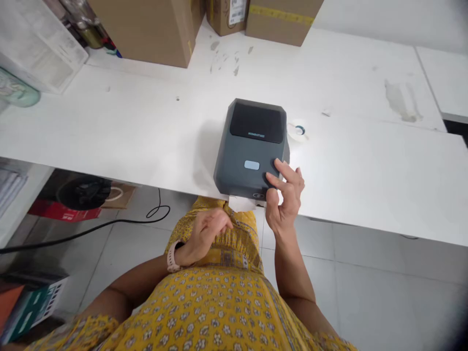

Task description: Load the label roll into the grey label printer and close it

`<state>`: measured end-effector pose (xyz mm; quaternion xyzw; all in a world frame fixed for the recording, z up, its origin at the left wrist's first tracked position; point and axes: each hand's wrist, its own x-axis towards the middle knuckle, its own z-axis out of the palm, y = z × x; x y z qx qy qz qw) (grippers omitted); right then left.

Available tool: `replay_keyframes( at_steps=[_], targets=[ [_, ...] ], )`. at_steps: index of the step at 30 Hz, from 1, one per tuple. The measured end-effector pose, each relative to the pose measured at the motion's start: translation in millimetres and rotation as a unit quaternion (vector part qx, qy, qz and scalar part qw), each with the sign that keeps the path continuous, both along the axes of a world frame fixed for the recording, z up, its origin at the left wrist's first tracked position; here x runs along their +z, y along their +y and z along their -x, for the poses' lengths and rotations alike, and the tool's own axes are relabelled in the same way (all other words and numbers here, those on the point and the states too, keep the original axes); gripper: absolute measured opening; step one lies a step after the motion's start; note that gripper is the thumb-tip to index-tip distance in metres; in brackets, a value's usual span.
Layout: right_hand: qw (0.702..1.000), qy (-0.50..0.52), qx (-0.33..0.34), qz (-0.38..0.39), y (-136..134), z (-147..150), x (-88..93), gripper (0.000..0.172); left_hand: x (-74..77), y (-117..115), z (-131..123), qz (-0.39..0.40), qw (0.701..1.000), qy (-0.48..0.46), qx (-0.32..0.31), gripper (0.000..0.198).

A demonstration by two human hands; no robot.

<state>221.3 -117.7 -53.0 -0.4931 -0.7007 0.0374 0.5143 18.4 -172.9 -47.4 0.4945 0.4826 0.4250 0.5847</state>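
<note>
A long white table fills most of the view, with 3 cardboard boxes standing along its far side. A dark grey label printer sits at the table's near edge, right in front of the person, its lid down and a pale blue button on its sloped front. The right hand is open with its fingers spread, and the fingertips rest on the printer's front right corner without clasping it. The left hand hangs below the table edge with loosely curled fingers that hold nothing, just beside a white label strip poking out of the printer's front slot. A small roll of tape lies just to the right of the printer. A pale wristwatch sits on the left wrist.
</note>
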Motion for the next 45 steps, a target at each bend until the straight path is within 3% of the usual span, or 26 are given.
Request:
replay_keyframes(
  at_steps=[2, 3, 6, 10, 16, 18, 20, 22, 23, 24, 26, 28, 30, 32, 34, 37, 40, 43, 45],
  targets=[
    [1.0, 0.003, -0.009, -0.001, -0.1, 1.3, -0.5, 0.028, 5.6, 4.0, -9.9, 0.111, 0.986, -0.043, -0.118, 0.057],
    [1.0, 0.001, -0.013, 0.003, -0.5, 1.9, -0.3, 0.027, 8.8, 9.0, -16.5, 0.148, 0.977, -0.061, -0.142, 0.058],
    [0.999, -0.012, -0.021, 0.022, -2.3, 2.9, 1.5, 0.026, 14.8, 24.5, -35.9, 0.192, 0.968, -0.103, -0.122, 0.051],
    [0.999, -0.017, -0.027, 0.024, -3.3, 4.0, 3.8, 0.026, 9.7, 29.5, -47.0, 0.187, 0.971, -0.131, -0.065, 0.042],
    [1.0, 0.003, -0.021, 0.019, -2.6, 4.7, 3.6, 0.023, 1.3, 29.6, -39.3, 0.138, 0.978, -0.113, -0.103, 0.047],
    [0.999, -0.007, -0.022, 0.021, -2.5, 3.3, 7.0, 0.022, 8.3, 33.2, -31.4, 0.145, 0.969, -0.096, -0.174, 0.049],
    [0.999, -0.032, -0.026, 0.029, -1.9, 1.2, 14.4, 0.023, 20.3, 36.0, -20.0, 0.135, 0.941, -0.066, -0.302, 0.047],
    [0.996, -0.065, -0.033, 0.041, -0.2, -1.1, 24.8, 0.03, 34.2, 36.7, -6.3, 0.071, 0.911, -0.032, -0.405, 0.037],
    [0.995, -0.085, -0.035, 0.048, 1.0, -2.2, 30.3, 0.035, 40.6, 36.4, 0.5, 0.022, 0.906, -0.025, -0.423, 0.031],
    [0.992, -0.106, -0.036, 0.052, 2.4, -3.1, 35.6, 0.04, 46.2, 36.1, 6.9, -0.031, 0.91, -0.027, -0.413, 0.026],
    [0.986, -0.152, -0.027, 0.058, 5.8, -4.0, 44.5, 0.048, 53.2, 37.0, 17.0, -0.134, 0.936, -0.057, -0.32, 0.025],
    [0.978, -0.199, -0.012, 0.059, 9.8, -3.4, 50.3, 0.051, 54.1, 42.1, 22.5, -0.225, 0.959, -0.093, -0.147, 0.032],
    [0.97, -0.237, 0.0, 0.052, 14.0, -1.5, 53.6, 0.049, 49.8, 51.6, 23.5, -0.278, 0.957, -0.073, 0.03, 0.036],
    [0.964, -0.264, 0.008, 0.043, 17.7, 0.1, 55.5, 0.046, 42.8, 62.3, 21.2, -0.284, 0.95, 0.005, 0.131, 0.03],
    [0.961, -0.272, 0.021, 0.046, 19.9, -0.9, 56.2, 0.045, 35.4, 70.1, 16.8, -0.268, 0.95, 0.087, 0.137, 0.033],
    [0.967, -0.229, 0.057, 0.092, 18.0, -10.8, 52.7, 0.047, 26.7, 72.1, 9.1, -0.244, 0.96, 0.119, 0.064, 0.053],
    [0.983, -0.099, 0.082, 0.134, 12.7, -27.8, 43.9, 0.055, 23.4, 68.0, 3.4, -0.206, 0.975, 0.073, 0.023, 0.056],
    [0.99, 0.02, 0.09, 0.111, 13.6, -40.7, 39.0, 0.066, 29.1, 73.2, 0.5, -0.22, 0.975, -0.002, 0.044, 0.054],
    [0.99, 0.032, 0.102, 0.087, 22.1, -42.3, 42.5, 0.071, 37.7, 88.5, -0.5, -0.246, 0.966, -0.043, 0.067, 0.054]
  ],
)
